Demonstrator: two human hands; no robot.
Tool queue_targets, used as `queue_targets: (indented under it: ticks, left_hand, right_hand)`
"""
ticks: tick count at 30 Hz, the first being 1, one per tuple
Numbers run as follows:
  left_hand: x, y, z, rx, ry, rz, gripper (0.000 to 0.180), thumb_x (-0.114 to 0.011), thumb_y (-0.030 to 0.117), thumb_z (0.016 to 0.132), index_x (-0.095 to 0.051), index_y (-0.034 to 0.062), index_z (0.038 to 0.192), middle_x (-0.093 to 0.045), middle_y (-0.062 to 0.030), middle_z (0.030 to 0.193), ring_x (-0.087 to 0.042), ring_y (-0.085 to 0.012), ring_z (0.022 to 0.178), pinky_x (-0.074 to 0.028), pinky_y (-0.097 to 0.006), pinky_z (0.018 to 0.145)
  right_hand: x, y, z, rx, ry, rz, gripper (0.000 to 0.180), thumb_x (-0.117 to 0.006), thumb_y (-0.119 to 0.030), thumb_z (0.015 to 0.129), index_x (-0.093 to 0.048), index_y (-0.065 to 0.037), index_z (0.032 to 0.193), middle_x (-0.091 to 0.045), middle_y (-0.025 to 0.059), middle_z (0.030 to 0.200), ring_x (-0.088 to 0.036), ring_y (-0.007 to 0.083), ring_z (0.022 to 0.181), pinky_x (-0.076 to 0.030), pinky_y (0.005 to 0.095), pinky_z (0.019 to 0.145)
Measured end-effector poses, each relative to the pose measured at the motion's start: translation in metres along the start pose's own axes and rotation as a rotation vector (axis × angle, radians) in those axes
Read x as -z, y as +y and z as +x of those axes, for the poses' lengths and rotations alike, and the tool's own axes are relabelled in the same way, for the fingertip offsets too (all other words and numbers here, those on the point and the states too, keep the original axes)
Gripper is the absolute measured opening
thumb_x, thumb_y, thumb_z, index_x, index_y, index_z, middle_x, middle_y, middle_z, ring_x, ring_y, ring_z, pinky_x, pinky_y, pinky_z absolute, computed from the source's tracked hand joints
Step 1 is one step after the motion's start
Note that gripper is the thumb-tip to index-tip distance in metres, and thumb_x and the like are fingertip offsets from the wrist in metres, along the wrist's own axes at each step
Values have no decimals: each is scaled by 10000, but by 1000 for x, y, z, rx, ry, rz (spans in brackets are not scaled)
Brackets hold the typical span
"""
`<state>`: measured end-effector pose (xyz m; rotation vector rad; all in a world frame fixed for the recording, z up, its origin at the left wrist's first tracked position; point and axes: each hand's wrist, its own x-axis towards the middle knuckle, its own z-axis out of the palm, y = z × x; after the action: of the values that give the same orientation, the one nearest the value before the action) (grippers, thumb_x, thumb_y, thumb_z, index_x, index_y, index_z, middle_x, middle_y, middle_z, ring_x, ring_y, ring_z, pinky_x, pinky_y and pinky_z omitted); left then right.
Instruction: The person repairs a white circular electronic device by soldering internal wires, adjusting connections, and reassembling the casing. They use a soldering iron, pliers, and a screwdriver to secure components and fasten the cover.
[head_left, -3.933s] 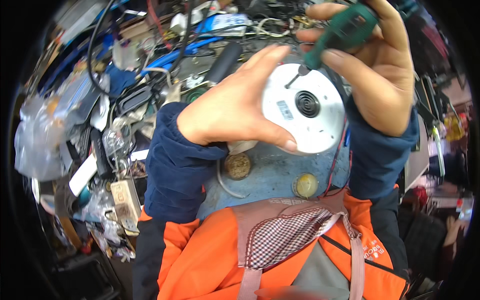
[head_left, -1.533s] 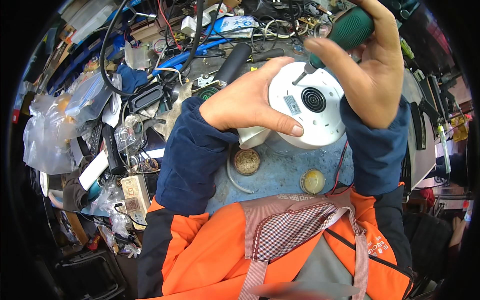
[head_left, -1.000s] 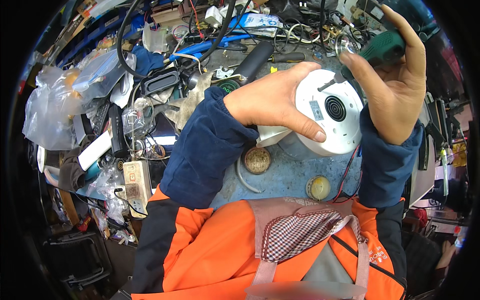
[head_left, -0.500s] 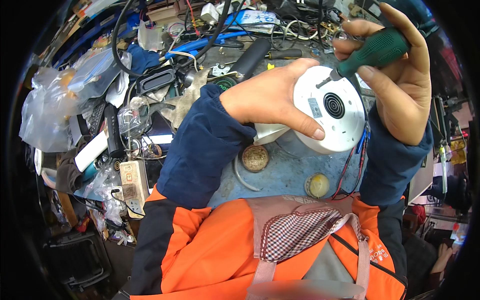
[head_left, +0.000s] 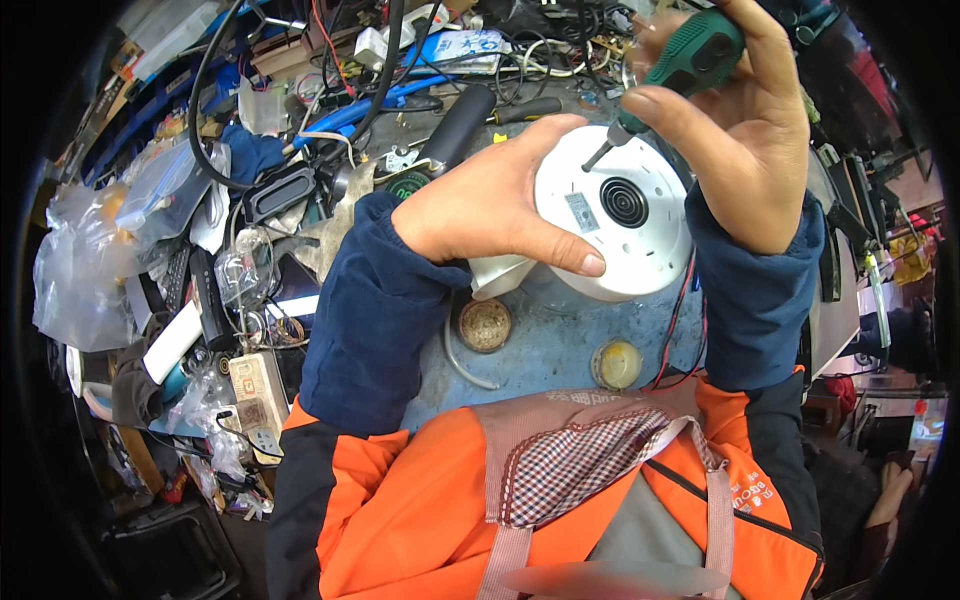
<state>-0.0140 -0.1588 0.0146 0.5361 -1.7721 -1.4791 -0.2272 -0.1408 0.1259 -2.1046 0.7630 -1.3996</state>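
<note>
A white round appliance, which looks like an electric kettle turned bottom up (head_left: 655, 245), shows its flat base with a black ringed socket (head_left: 624, 203) in the middle. My left hand (head_left: 490, 210) is wrapped round its side, thumb on the rim of the base and fingers out of sight behind. In my right hand (head_left: 745, 140) is a screwdriver with a dark green handle (head_left: 700, 55), held between thumb and fingers. Its shaft slants down to the base, and the tip meets it near the far-left edge, by a hole or screw. A small label (head_left: 581, 212) lies beside the socket.
On the blue bench near me sit a round tin (head_left: 485, 326) and a small jar of yellowish paste (head_left: 616, 364). Red and black wires (head_left: 668, 345) run at right. Tools, cables, plastic bags (head_left: 90, 265) and a power strip (head_left: 258, 400) crowd the left and far side.
The whole view has shifted slightly, and the kettle and both hands now appear farther left. The screwdriver tip stays at about the same spot on the base, while its handle has tipped up.
</note>
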Motion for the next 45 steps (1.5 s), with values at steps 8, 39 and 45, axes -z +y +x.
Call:
queue_targets:
  ticks: [8, 39, 45]
  left_hand:
    - [-1, 5, -1, 21, -13, -63, 1220, -1097, 311, 703, -413, -49, 1648, -642, -173, 1511, -601, -264, 1432, -471, -396, 1230]
    - [2, 6, -1, 48, -49, -47, 1290, -1099, 216, 691, -355, -22, 1717, -613, -155, 1567, -571, -261, 1472, -446, -404, 1260]
    - [3, 10, 0, 88, -58, -58, 1308, -1097, 209, 692, -331, -23, 1726, -613, -154, 1564, -570, -260, 1476, -451, -405, 1259]
  right_hand:
    - [9, 29, 3, 101, -18, 63, 882, -905, 107, 861, -495, -43, 1628, -629, 70, 1290, -644, 127, 1146, -569, 306, 953]
    - [-12, -14, 9, -115, 117, 321, 864, -847, 138, 894, -473, -34, 1654, -643, 102, 1463, -720, 186, 1208, -634, 338, 985]
    - [-1, 13, 0, 19, 56, 9, 883, -864, 110, 902, -458, -47, 1670, -692, 125, 1420, -749, 221, 1207, -638, 354, 981]
